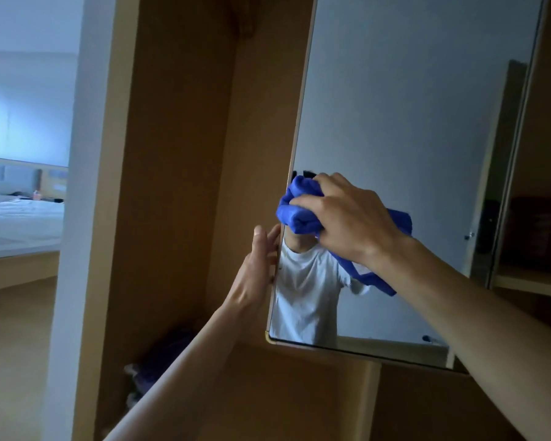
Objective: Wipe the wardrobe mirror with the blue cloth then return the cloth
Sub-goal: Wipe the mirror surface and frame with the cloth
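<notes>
right hand (347, 218) grips blue cloth (299, 208) on mirror (411, 122) | left hand (258, 265), fingers straight, steadies its edge | step: wiping | next: sweep rightward

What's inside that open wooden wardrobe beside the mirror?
Low down lies a dark bluish heap, perhaps fabric, too dim to identify. The person's left forearm covers part of it. Elsewhere, bare wooden walls.

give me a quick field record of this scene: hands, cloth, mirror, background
right hand: grips bunched blue cloth against the mirror, near its left edge
left hand: fingers straight, touching the mirror's left edge
loose end: hangs below the right wrist
background: bed at far left, beyond the wardrobe panel
</notes>
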